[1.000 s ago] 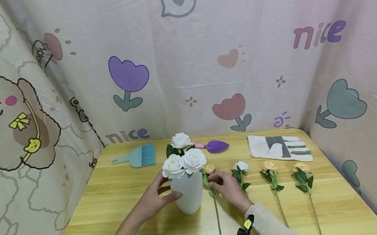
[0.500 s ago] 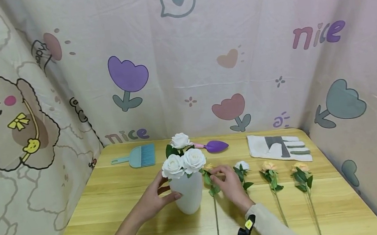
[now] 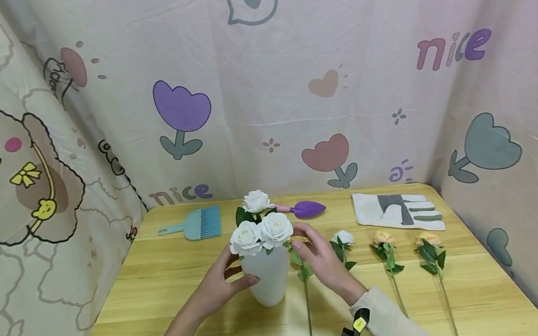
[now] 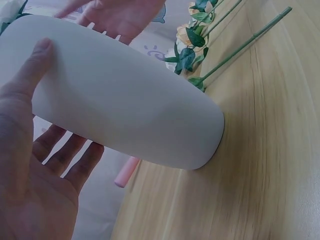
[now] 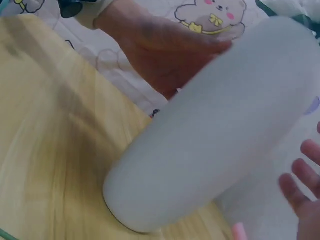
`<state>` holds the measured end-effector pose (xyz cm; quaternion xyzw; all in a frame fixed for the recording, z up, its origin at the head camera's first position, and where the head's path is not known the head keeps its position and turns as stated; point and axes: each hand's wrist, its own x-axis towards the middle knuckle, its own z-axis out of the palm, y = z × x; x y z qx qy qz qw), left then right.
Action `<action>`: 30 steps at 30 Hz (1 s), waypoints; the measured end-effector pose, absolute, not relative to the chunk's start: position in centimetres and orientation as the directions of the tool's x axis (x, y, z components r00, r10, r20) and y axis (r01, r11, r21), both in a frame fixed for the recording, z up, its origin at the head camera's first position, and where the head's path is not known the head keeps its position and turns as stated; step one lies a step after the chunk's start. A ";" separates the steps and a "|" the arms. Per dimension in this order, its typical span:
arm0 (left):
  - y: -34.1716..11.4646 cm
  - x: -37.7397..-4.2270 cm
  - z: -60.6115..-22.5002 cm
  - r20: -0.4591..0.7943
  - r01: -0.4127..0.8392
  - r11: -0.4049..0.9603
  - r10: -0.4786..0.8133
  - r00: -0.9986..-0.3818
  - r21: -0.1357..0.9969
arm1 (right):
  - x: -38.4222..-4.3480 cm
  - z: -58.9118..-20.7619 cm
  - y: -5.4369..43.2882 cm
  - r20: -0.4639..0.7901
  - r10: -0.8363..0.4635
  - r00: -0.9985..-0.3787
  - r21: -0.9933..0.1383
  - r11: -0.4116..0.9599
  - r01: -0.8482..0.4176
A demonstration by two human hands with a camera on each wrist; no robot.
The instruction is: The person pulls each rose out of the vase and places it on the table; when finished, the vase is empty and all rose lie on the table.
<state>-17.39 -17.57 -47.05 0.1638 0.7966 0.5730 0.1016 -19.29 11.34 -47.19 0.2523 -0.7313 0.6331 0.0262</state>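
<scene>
A white vase (image 3: 269, 283) stands upright on the wooden table, with three white roses (image 3: 276, 229) and some green leaves at its mouth. My left hand (image 3: 220, 287) grips its left side, the thumb across the front and the other fingers behind it, as the left wrist view shows. At the upper right of the vase is my right hand (image 3: 327, 262), its fingers loosely bent beside the rim and roses with nothing held. Under those fingers lies a peach rose (image 3: 307, 298), its bloom mostly hidden by the hand.
Right of the vase lie a white rose (image 3: 342, 238) and two peach roses (image 3: 383, 237) on long stems. Along the back are a blue brush with dustpan (image 3: 200, 224), a purple trowel (image 3: 308, 209) and a white-and-grey glove (image 3: 397, 211). A patterned curtain (image 3: 261, 107) hangs behind.
My right hand has moved up and left from over the peach rose to beside the vase's rim and blooms. The left hand has kept its grip on the vase.
</scene>
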 end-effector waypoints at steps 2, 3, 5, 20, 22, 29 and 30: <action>-17.4 -17.4 -47.1 0.027 0.142 0.280 0.377 -0.926 0.949 | -18.9 -47.1 11.2 0.341 -0.406 -0.848 -0.921 0.035 -0.387; -17.3 -17.4 -47.1 0.030 0.145 0.279 0.378 -0.925 0.949 | -18.8 -47.1 11.1 0.328 -0.435 -0.839 -0.925 0.033 -0.379; -17.2 -17.4 -47.1 0.036 0.150 0.274 0.380 -0.924 0.950 | -18.5 -47.1 11.0 0.290 -0.480 -0.828 -0.936 0.039 -0.350; -17.5 -17.2 -46.1 0.160 0.273 0.228 0.416 -0.895 0.934 | -18.7 -47.6 9.9 0.157 -0.523 -0.838 -0.963 0.105 -0.246; -17.4 -17.5 -45.3 0.231 0.342 0.205 0.428 -0.874 0.917 | -18.7 -47.6 9.9 0.144 -0.516 -0.844 -0.968 0.104 -0.229; -17.5 -18.6 -42.4 0.359 0.444 0.147 0.397 -0.845 0.884 | -18.9 -47.7 9.8 0.142 -0.511 -0.848 -0.966 0.115 -0.231; -17.5 -18.7 -42.2 0.366 0.450 0.139 0.397 -0.842 0.882 | -18.9 -47.7 9.8 0.142 -0.514 -0.846 -0.965 0.117 -0.233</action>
